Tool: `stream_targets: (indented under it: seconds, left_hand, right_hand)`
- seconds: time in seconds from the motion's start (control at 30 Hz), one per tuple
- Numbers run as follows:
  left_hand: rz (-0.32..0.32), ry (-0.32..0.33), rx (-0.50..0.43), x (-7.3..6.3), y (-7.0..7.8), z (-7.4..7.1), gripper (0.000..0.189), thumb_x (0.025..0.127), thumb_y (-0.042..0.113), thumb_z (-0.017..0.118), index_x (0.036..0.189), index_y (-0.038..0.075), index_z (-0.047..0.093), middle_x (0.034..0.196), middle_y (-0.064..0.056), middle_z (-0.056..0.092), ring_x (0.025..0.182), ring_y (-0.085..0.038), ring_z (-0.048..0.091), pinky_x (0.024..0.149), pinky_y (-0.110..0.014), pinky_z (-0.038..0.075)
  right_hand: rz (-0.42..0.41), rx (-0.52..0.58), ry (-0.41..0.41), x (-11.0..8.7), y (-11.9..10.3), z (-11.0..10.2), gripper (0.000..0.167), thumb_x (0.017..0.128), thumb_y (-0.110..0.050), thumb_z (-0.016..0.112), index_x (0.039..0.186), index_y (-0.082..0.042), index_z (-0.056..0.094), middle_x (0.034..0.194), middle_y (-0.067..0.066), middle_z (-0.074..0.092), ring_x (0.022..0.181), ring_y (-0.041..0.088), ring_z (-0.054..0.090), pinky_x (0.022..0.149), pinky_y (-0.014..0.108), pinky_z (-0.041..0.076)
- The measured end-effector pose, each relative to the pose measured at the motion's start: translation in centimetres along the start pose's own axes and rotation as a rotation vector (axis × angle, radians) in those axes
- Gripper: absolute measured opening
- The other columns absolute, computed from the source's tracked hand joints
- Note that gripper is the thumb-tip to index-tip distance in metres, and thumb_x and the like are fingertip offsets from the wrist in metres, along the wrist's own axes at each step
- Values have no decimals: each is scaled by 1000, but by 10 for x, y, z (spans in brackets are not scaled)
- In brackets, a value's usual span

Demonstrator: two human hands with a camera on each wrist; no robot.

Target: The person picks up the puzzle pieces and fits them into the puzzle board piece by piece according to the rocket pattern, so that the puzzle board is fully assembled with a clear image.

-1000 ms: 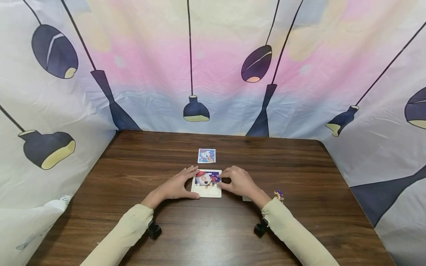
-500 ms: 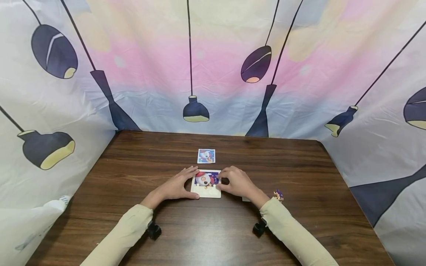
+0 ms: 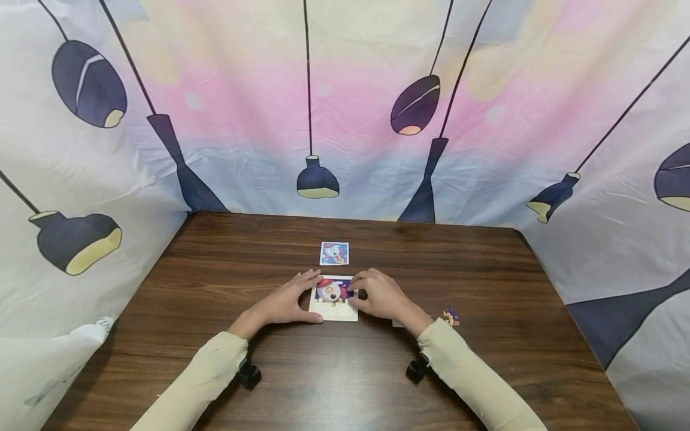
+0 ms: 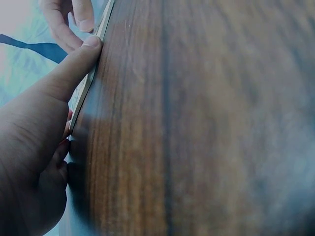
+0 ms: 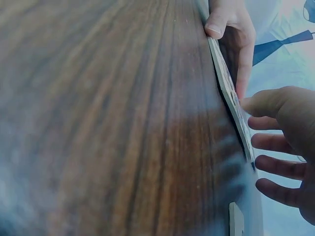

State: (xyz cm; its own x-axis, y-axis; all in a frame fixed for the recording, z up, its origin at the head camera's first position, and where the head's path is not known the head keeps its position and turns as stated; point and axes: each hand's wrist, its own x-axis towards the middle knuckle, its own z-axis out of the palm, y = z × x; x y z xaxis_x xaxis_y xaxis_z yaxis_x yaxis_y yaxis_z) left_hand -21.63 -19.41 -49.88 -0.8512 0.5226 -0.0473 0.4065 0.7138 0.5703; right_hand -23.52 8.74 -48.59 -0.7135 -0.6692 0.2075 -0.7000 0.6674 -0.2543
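A cream jigsaw board lies flat on the table, its far part filled with a cartoon picture in white, red and purple; its near part is bare. My left hand holds the board at its left side, thumb at the near edge and fingers at the far left corner. At the board's right side, my right hand touches the picture with thumb and fingertips. In the right wrist view those fingers stand spread along the board, and no loose piece shows between them. The spot beneath the fingertips is hidden.
Beyond the board lies a small picture card with a similar cartoon. Loose purple and orange jigsaw pieces lie beside the right forearm. A pale flat piece is partly hidden by the right wrist. A printed cloth hangs behind the table.
My right hand has shifted slightly left over the picture, its fingertips staying at the board's right part. The left hand and the board have stayed in place.
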Motion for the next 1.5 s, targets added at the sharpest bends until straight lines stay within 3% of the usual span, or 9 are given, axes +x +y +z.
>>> stream_targets:
  seconds: [0.2, 0.5, 0.67, 1.07, 1.5]
  left_hand:
    - [0, 3, 0, -1, 0, 0, 105, 79, 64, 80, 159, 11, 37, 169, -7, 25, 156, -38, 16, 121, -63, 22]
    - [0, 2, -10, -1, -1, 0, 105, 79, 63, 80, 160, 12, 37, 169, -4, 24, 157, -35, 14, 122, -62, 22]
    - [-2, 3, -9, -1, 0, 0, 106, 79, 63, 80, 160, 12, 37, 169, -6, 24, 156, -39, 15, 120, -64, 22]
    - [16, 11, 2, -1, 1, 0, 107, 77, 65, 80, 159, 10, 38, 168, -9, 26, 155, -39, 16, 121, -62, 22]
    - [4, 13, 14, 0, 0, 0, 107, 76, 66, 81, 159, 12, 38, 168, -6, 26, 156, -36, 16, 121, -62, 22]
  right_hand:
    - [-40, -1, -17, 3, -4, 2, 28, 96, -32, 72, 119, -18, 79, 123, 3, 71, 112, 22, 62, 94, 41, 55]
    - [-55, -42, -41, 8, -7, 3, 23, 97, -30, 72, 115, -17, 81, 125, 3, 70, 115, 23, 62, 98, 41, 54]
    - [-65, -1, -60, 3, -2, -1, 28, 102, -33, 65, 119, -16, 79, 128, 5, 69, 119, 23, 61, 102, 42, 51]
    - [-27, 48, 5, -49, 25, -20, 29, 99, -37, 68, 119, -18, 77, 122, 0, 71, 115, 18, 63, 97, 41, 54]
    - [-43, 24, -25, -91, 44, -31, 28, 91, -36, 76, 113, -19, 80, 119, -4, 71, 114, 16, 63, 97, 41, 54]
